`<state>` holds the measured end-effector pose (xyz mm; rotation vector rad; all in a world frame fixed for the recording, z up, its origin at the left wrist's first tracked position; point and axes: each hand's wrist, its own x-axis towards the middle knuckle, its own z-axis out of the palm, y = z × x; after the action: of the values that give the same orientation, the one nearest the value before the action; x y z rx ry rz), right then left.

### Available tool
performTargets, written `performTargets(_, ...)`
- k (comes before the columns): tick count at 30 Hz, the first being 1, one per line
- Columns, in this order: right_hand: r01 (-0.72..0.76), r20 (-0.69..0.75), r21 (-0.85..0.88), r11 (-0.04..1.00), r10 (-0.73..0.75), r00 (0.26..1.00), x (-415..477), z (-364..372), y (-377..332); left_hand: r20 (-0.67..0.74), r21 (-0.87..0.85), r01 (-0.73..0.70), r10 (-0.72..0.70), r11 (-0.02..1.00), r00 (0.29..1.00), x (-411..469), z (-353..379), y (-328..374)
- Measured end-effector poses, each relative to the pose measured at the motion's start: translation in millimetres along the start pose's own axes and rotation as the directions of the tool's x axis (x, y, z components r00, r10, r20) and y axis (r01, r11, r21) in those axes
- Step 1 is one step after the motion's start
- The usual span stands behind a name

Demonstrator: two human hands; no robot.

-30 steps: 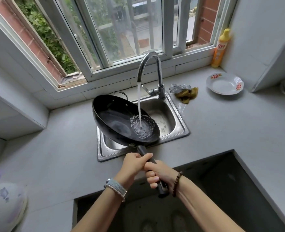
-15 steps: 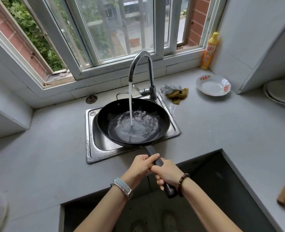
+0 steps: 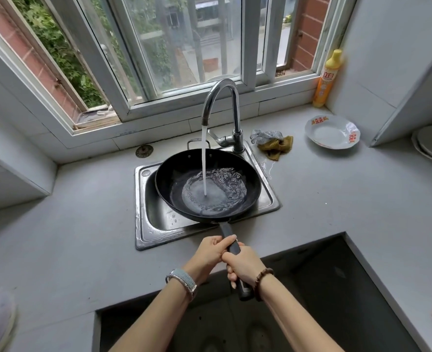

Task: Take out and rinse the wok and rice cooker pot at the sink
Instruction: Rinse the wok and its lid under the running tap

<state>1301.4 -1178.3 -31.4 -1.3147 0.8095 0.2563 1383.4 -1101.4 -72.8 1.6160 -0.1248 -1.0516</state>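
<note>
Since a second ago the round black metal wok [image 3: 179, 179] has swung from a steep tilt to nearly level, and the water pooled in it has spread. The grey counter [image 3: 336, 212] carries a square stainless steel sink [image 3: 140, 207]; the wok sits over its basin, its dark handle pointing near. A curved chrome faucet [image 3: 236, 110] pours into the wok's middle. Both hands grasp the handle, the left hand [image 3: 210, 252] ahead, the right hand [image 3: 245, 262] touching behind it. A white plate [image 3: 331, 135] lies far right.

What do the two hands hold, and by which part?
Both the left hand and the right hand grip the wok by its long handle.
</note>
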Motion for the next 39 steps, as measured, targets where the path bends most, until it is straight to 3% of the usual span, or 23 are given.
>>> performTargets(16, -0.021, 0.021, -0.043, 0.999, 0.022, 1.000, 25, 15, 11, 0.041, -0.095, 0.110, -0.107, 0.989, 0.993, 10, -20, -8)
performTargets(22, -0.105, 0.153, 0.218, 0.970, 0.073, 0.986, 26, 19, 16, 0.159, -0.170, 0.183, -0.156, 0.968, 0.975, 6, -33, -3)
performTargets(29, -0.036, -0.031, -0.063, 0.997, 0.034, 0.999, 33, 46, 23, 0.229, -0.231, 0.171, -0.118, 0.958, 0.966, 1, -49, -5)
performTargets(33, -0.034, -0.062, -0.099, 0.994, 0.028, 0.998, 32, 51, 24, 0.239, -0.263, 0.179, -0.115, 0.948, 0.964, 1, -53, -8)
performTargets(39, -0.089, 0.031, 0.088, 0.992, 0.087, 0.996, 29, 31, 18, 0.144, -0.209, 0.103, -0.074, 0.972, 0.987, 2, -36, -2)
